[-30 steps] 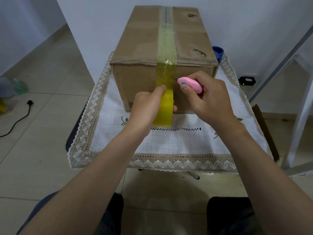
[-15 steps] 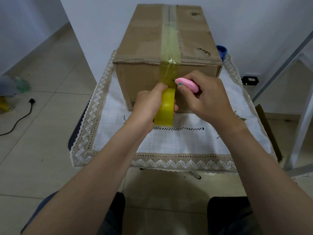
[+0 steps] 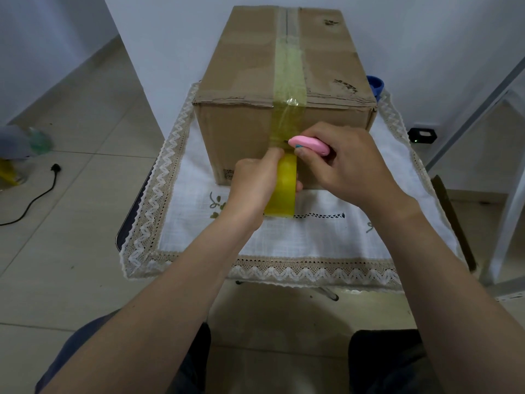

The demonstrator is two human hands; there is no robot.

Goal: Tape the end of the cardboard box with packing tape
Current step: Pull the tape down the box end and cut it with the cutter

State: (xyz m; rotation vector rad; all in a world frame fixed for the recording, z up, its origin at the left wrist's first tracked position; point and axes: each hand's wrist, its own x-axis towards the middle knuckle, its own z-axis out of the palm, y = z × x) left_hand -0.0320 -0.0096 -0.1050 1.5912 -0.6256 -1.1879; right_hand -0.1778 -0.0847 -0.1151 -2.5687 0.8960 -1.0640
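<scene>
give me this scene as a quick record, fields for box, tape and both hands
box: cardboard box on a lace-edged tablecloth
tape: yellowish tape strip along the top seam and down the near end
left: left hand grips the tape roll below the strip
right: right hand holds a pink cutter, tip at the strip above the roll
</scene>
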